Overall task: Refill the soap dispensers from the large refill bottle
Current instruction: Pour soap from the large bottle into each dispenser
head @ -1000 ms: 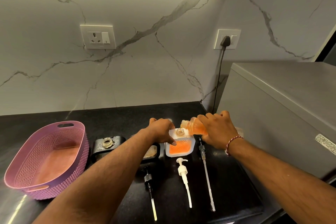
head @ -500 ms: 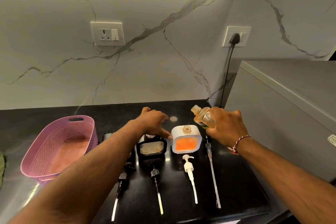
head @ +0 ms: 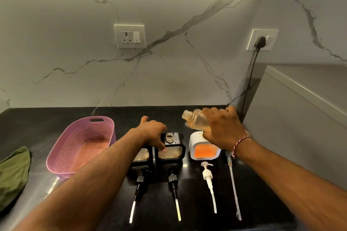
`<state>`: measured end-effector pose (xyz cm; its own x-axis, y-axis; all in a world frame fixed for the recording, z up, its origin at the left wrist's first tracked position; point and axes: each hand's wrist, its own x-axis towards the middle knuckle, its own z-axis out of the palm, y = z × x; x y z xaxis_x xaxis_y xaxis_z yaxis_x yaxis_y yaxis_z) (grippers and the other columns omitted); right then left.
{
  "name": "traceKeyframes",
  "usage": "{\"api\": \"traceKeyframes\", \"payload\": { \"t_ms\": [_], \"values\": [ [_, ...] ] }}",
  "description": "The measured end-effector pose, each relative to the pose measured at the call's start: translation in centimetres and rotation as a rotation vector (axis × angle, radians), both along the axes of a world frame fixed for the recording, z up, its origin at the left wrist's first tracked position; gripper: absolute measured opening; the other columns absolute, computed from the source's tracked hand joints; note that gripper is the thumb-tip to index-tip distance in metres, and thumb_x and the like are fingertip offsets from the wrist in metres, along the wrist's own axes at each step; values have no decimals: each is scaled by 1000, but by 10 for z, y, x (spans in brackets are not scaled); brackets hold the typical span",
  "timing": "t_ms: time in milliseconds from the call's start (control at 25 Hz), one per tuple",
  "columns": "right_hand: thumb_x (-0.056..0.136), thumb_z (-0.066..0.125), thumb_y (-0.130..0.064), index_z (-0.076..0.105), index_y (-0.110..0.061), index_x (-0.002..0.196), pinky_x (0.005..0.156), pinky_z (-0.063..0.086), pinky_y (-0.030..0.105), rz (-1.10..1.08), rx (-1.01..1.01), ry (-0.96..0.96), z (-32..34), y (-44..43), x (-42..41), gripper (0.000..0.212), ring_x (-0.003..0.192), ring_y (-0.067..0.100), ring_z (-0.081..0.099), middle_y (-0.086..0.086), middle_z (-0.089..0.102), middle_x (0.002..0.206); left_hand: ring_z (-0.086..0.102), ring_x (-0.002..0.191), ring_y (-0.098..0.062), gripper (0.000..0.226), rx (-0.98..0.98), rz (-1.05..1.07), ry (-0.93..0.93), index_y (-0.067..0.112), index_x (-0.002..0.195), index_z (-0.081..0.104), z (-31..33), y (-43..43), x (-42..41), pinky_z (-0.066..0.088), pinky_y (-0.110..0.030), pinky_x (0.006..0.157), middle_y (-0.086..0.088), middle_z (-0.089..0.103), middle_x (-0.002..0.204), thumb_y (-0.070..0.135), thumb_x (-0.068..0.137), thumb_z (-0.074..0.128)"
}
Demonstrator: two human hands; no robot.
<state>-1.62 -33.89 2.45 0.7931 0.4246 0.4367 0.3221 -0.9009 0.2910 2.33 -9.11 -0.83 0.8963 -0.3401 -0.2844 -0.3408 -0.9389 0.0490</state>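
My right hand (head: 223,127) grips the clear refill bottle (head: 194,121), tilted with its open mouth pointing left and up, above the white dispenser (head: 203,151) whose window shows orange soap. My left hand (head: 153,133) rests on the middle black dispenser (head: 171,148), one finger touching its front window; its neck is open. A second black dispenser (head: 140,156) stands just left of it, partly hidden by my left arm.
Two black pumps (head: 173,182), a white pump (head: 207,176) and a long clear pump tube (head: 233,184) lie on the black counter (head: 262,202) in front. A purple basket (head: 82,142) stands left, a green cloth (head: 13,172) further left. A grey appliance (head: 304,118) blocks the right.
My right hand raised the bottle's mouth off the white dispenser's neck, ending the pour. My left hand shifted from the white dispenser to the middle black one.
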Motion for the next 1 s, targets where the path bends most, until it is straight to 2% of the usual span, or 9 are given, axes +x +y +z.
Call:
{"api": "traceKeyframes", "payload": {
  "t_ms": [120, 320, 560, 760, 1000],
  "values": [
    [62, 73, -41, 57, -18, 105, 65, 31, 34, 53, -129, -18, -2, 19, 0, 51, 55, 19, 49, 1, 58, 72, 49, 123, -19, 53, -80, 11, -1, 26, 125, 56, -4, 3, -3, 8, -52, 113, 6, 62, 120, 49, 79, 71],
    [67, 73, -28, 61, -16, 102, 67, 35, 37, 122, -271, -20, -7, 36, 2, 39, 55, 20, 48, 3, 55, 68, 50, 121, -18, 51, -120, 18, -11, 25, 124, 58, -6, 4, -6, 10, -52, 112, 6, 63, 118, 47, 80, 71],
    [68, 75, -24, 64, -16, 101, 69, 41, 38, 150, -355, -22, 0, 45, 5, 35, 57, 20, 51, 5, 56, 66, 50, 119, -18, 48, -157, 8, -32, 26, 120, 59, -9, 8, -7, 14, -50, 113, 6, 62, 114, 49, 79, 71],
    [71, 74, -28, 64, -18, 101, 74, 42, 39, 131, -398, -4, 4, 49, 4, 33, 61, 21, 55, 5, 59, 71, 52, 113, -16, 49, -178, 36, -74, 25, 117, 62, -12, 11, -8, 20, -46, 110, 6, 63, 110, 54, 78, 70],
    [74, 71, -25, 62, -18, 100, 75, 40, 39, 102, -440, -15, 7, 52, 3, 28, 61, 21, 53, 6, 58, 71, 51, 114, -18, 46, -185, 31, -68, 26, 116, 61, -12, 11, -10, 21, -47, 109, 5, 62, 110, 52, 80, 70]
  ]
}}
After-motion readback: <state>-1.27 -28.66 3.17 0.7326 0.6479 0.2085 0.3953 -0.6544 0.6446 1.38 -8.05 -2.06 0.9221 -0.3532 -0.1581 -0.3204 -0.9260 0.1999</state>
